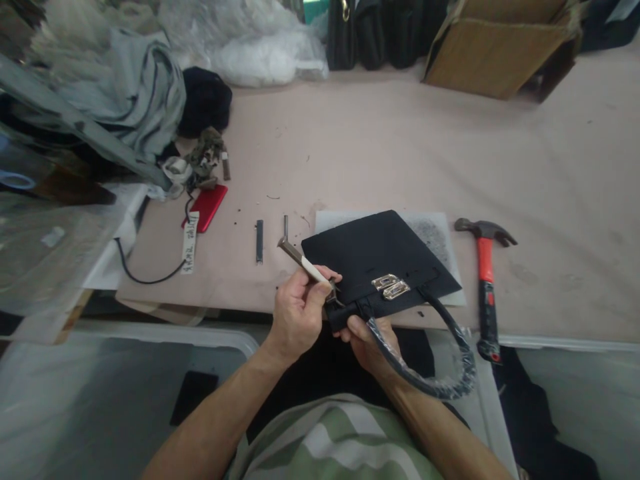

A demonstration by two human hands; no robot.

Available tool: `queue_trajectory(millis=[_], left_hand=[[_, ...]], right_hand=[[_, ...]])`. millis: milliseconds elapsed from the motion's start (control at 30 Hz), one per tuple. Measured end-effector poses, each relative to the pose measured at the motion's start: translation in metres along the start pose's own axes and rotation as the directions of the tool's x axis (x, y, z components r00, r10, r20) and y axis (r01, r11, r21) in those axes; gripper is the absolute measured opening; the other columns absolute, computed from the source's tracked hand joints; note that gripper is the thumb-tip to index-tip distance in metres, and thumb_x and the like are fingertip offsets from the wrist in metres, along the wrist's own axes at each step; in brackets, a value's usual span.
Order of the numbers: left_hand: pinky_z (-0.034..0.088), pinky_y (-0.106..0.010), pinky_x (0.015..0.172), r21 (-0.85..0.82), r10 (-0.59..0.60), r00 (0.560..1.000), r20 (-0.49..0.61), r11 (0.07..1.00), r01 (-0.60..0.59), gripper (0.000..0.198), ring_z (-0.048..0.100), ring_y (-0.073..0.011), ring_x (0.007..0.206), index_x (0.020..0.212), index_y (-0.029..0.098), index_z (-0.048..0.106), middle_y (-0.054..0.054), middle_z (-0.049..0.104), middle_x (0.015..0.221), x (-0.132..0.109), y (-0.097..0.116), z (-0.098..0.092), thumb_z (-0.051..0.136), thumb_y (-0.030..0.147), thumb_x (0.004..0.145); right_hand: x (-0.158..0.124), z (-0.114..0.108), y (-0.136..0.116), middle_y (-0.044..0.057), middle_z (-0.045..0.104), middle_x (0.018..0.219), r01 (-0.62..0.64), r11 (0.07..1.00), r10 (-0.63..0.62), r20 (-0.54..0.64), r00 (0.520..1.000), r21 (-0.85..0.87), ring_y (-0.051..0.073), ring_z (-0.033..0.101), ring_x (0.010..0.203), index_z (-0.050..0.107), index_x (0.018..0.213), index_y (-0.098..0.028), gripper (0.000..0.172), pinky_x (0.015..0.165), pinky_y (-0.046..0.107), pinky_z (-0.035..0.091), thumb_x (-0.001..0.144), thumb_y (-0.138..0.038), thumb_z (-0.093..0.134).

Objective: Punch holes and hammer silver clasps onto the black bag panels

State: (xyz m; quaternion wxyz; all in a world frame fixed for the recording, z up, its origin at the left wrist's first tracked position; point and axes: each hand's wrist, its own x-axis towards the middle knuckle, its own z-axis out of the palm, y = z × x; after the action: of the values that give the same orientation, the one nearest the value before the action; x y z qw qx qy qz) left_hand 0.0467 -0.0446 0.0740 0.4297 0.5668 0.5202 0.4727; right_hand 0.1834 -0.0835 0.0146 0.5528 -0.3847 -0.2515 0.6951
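My left hand (299, 313) is closed round a slim metal tool (314, 270) with a white middle section. Its lower metal end meets the edge of a black leather bag piece (367, 250), near a fold at the near left corner. My right hand (373, 339) grips that near edge from below, thumb on top; some of its fingers are hidden under the leather. Two gold-coloured metal fittings (391, 287) sit on the bag piece. A curved black handle (463, 373), wrapped in clear plastic, loops from it over my right wrist.
Beneath the bag piece lies a pale, speckled board (453, 263). A claw hammer (485, 267) rests to its right. Left are a thin metal rod (285, 227), a dark strip (259, 241) and a red phone-like object (213, 207). A cardboard box (493, 57) stands at the back.
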Motion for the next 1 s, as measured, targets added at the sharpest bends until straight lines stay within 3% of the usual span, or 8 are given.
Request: queue_trajectory(millis=[267, 533, 767, 867, 1000], left_hand=[[0.056, -0.032, 0.09, 0.108, 0.114, 0.993, -0.043, 0.988, -0.109, 0.015, 0.069, -0.0204, 0.098, 0.106, 0.019, 0.064, -0.008, 0.072, 0.107, -0.01, -0.004, 0.004, 0.053, 0.025, 0.099], [0.055, -0.03, 0.087, 0.23, 0.227, 0.974, -0.02, 0.949, -0.217, 0.014, 0.069, -0.0185, 0.096, 0.106, 0.017, 0.064, -0.008, 0.072, 0.104, -0.009, -0.003, 0.006, 0.053, 0.019, 0.097], [0.055, -0.027, 0.082, 0.227, 0.282, 0.959, 0.007, 0.934, -0.276, 0.015, 0.07, -0.0176, 0.092, 0.103, 0.017, 0.066, -0.007, 0.073, 0.1, 0.025, 0.009, 0.006, 0.054, 0.019, 0.095], [0.055, -0.029, 0.082, 0.216, 0.27, 0.963, 0.016, 0.939, -0.267, 0.015, 0.07, -0.0184, 0.09, 0.102, 0.018, 0.066, -0.006, 0.074, 0.096, 0.044, 0.002, 0.009, 0.054, 0.018, 0.093], [0.055, -0.028, 0.077, 0.188, 0.23, 0.972, 0.051, 0.954, -0.235, 0.015, 0.07, -0.0173, 0.085, 0.099, 0.018, 0.067, -0.005, 0.073, 0.092, 0.057, -0.017, 0.013, 0.053, 0.019, 0.092]], right_hand=[[-0.002, -0.001, -0.002, -0.001, 0.056, 0.055, -0.014, 0.999, 0.015, 0.011, 1.0, -0.041, 0.015, 0.053, 0.053, 0.064, 0.068, -0.02, 0.026, 0.057, 0.031, 0.045, 0.075, -0.04, 0.078], [0.001, -0.008, 0.002, -0.001, 0.056, 0.055, -0.012, 0.997, 0.014, 0.026, 1.0, -0.078, 0.015, 0.053, 0.054, 0.064, 0.061, -0.02, 0.031, 0.061, 0.032, 0.046, 0.075, -0.043, 0.08], [0.024, -0.001, -0.017, 0.002, 0.06, 0.055, 0.021, 0.995, -0.018, 0.032, 0.999, -0.093, 0.014, 0.055, 0.055, 0.065, 0.055, -0.017, 0.036, 0.06, 0.03, 0.046, 0.075, -0.042, 0.081], [0.035, 0.003, -0.024, 0.004, 0.061, 0.055, 0.003, 0.996, -0.002, 0.016, 1.0, -0.092, 0.014, 0.057, 0.055, 0.066, 0.053, -0.015, 0.039, 0.06, 0.028, 0.049, 0.075, -0.043, 0.082], [0.039, 0.004, -0.027, 0.006, 0.066, 0.061, -0.087, 0.995, 0.087, -0.01, 0.996, -0.058, 0.015, 0.06, 0.053, 0.071, 0.067, -0.014, 0.036, 0.049, 0.025, 0.051, 0.071, -0.047, 0.084]])
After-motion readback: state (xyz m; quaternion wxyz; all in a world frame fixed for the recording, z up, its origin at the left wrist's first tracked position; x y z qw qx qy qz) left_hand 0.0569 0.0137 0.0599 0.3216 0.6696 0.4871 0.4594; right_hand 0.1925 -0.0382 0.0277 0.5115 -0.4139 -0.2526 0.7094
